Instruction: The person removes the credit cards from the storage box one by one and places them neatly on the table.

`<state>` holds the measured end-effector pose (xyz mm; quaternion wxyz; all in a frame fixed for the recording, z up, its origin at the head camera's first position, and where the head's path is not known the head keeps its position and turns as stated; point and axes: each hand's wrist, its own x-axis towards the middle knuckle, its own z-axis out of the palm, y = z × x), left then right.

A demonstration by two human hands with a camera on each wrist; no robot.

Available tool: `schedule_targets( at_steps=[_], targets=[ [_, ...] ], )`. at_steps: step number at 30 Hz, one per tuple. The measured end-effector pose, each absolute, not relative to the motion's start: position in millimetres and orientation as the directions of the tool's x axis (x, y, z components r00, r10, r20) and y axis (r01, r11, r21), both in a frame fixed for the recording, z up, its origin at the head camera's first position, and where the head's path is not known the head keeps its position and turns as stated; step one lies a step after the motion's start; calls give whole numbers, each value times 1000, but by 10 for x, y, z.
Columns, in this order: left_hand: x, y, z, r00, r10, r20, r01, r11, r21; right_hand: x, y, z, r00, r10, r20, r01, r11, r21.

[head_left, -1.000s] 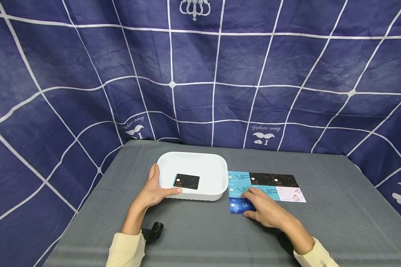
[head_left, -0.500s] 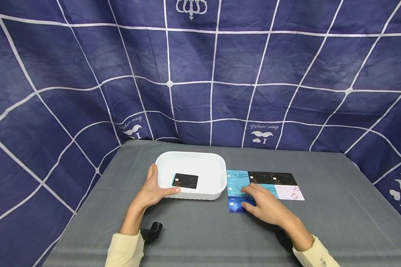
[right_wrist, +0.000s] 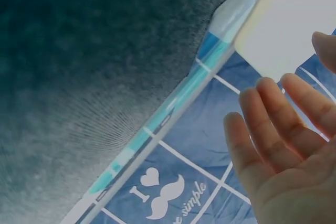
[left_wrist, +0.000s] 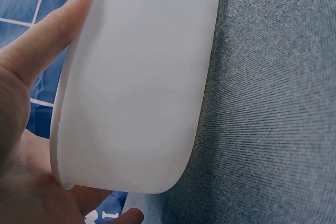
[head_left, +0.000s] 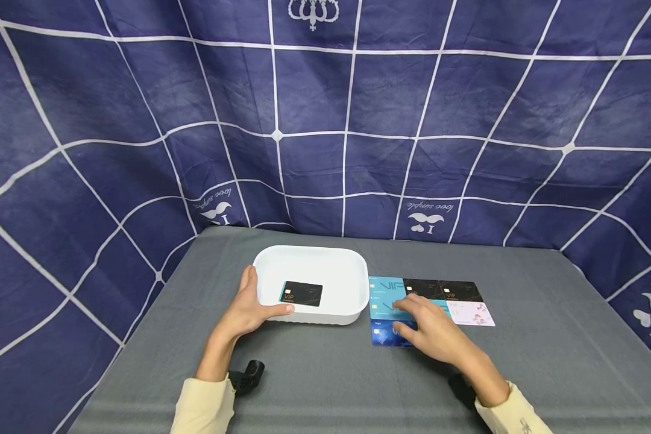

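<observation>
In the head view my left hand (head_left: 246, 310) holds the white plastic basin (head_left: 352, 284) at its left front corner, thumb along the rim. The left wrist view shows my thumb (left_wrist: 52, 38) at the rim and fingers around the far corner of the basin (left_wrist: 131, 87). A black VIP card (head_left: 302, 294) lies inside, with a light blue edge peeking out under it. Over the cards on the right my right hand (head_left: 434, 331) hovers with loosely bent, spread fingers and nothing in them. Beneath it are a dark blue card (head_left: 382, 333) and light blue cards (head_left: 384, 301), partly hidden.
Two black cards (head_left: 462, 292) and a pink-white flowered card (head_left: 471, 313) complete the block of cards, lying edge to edge right of the basin. All sit on a grey cloth-covered table (head_left: 325, 374). A blue curtain with white lines (head_left: 390, 163) hangs behind and at the sides.
My right hand has risen slightly off the dark blue card, and its fingers have spread apart. My left hand and the basin keep their place; the head view has shifted slightly.
</observation>
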<state>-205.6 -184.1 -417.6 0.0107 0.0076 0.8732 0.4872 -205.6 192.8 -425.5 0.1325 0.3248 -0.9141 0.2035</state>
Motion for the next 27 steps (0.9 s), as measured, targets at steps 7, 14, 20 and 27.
schedule_targets(
  at_steps=[7, 14, 20, 27],
  targets=[
    [-2051, -1839, -4173, -1000, 28, -2, 13, 519, 855, -2075, 1864, -4164, -740, -520, 427, -663, 673, -328],
    [-2050, -1836, -4179, -1000, 25, 5, 17, 518, 855, -2085, 1671, -4038, -712, -491, 502, -687, 634, -355],
    [-2051, -1834, -4183, -1000, 25, 8, 20, 518, 855, -2110, 1492, -3975, -707, -500, 501, -700, 595, -394],
    [-2053, -1847, -4179, -1000, 22, -5, 7, 523, 853, -2127, 1269, -3956, -689, -506, 520, -722, 549, -422]
  ],
)
